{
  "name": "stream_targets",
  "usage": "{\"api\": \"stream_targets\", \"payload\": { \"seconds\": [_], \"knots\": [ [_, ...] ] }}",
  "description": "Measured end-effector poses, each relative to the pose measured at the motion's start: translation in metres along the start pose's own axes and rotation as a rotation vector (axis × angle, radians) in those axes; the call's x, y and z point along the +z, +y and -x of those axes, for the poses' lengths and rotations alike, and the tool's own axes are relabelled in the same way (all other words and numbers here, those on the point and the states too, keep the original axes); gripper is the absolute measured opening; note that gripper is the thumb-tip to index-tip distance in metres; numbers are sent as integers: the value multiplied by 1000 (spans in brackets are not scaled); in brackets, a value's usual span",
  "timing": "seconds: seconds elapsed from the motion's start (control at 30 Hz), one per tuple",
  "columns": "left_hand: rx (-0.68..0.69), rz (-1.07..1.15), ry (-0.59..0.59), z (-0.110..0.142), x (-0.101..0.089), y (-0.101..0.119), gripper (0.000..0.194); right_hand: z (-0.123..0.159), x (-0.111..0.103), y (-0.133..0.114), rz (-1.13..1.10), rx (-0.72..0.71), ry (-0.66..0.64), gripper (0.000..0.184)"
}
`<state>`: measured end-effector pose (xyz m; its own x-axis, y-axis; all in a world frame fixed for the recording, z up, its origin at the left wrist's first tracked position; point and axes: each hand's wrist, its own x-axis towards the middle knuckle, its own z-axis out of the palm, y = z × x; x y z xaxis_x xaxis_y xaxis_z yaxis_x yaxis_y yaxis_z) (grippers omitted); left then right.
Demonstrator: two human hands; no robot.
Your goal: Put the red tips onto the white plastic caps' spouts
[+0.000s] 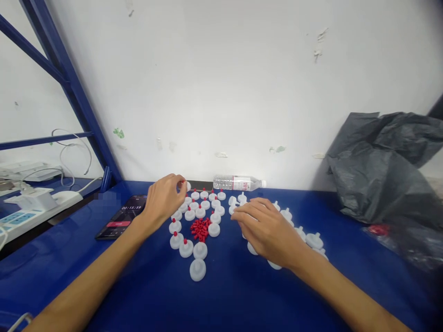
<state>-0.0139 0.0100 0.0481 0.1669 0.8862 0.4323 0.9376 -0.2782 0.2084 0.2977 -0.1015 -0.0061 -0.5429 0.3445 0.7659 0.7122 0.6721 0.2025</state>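
Clock centred on the red caps (200, 229): a loose heap of small, plastic-looking tubes, apparently kept central for both hands. Left hand (165, 196), ten o'clock: fingers pinched on one white disc (188, 186), probably by its edge for control. Right hand (266, 228), three o'clock: fingers bent over white pieces; whether they grip one cannot be told. Red-tipped discs (186, 248), seven o'clock over twelve to two: spouts up, likely keeping tips accessible. Bare discs (198, 270), six o'clock: round, milky, stub-spouted. Spouted pieces (314, 240), three to four: matte white, loosely grouped. Phone (125, 217), nine: glossy slab, timer upward, seemingly for reading. Bottle (238, 183), one: clear, ribbed, on its side. Bag (387, 170), between two and three: crumpled grey film. Bench (228, 295): smooth, blue.
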Motion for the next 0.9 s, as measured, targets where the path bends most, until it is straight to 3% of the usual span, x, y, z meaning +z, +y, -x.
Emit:
{"api": "stream_targets", "payload": {
  "seconds": [0.17, 0.4, 0.57, 0.77, 0.9],
  "knots": [
    [-50, -107, -129, -8, -9, -14, 26, 3, 5, 2, 32, 33, -71, 30],
    [-105, -190, -260, -7, 2, -26, 24, 5, 3, 2, 44, 52, -96, 20],
    [-105, -236, -279, -9, 8, -24, 22, 6, 4, 0, 92, 79, -157, 12],
    [118, -166, -206, -4, 3, -2, 37, 8, 6, 4, 208, 110, -243, 23],
    [345, -49, -336, 5, 5, 7, 28, 9, 7, 6, 207, 140, -336, 25]
  ]
}}
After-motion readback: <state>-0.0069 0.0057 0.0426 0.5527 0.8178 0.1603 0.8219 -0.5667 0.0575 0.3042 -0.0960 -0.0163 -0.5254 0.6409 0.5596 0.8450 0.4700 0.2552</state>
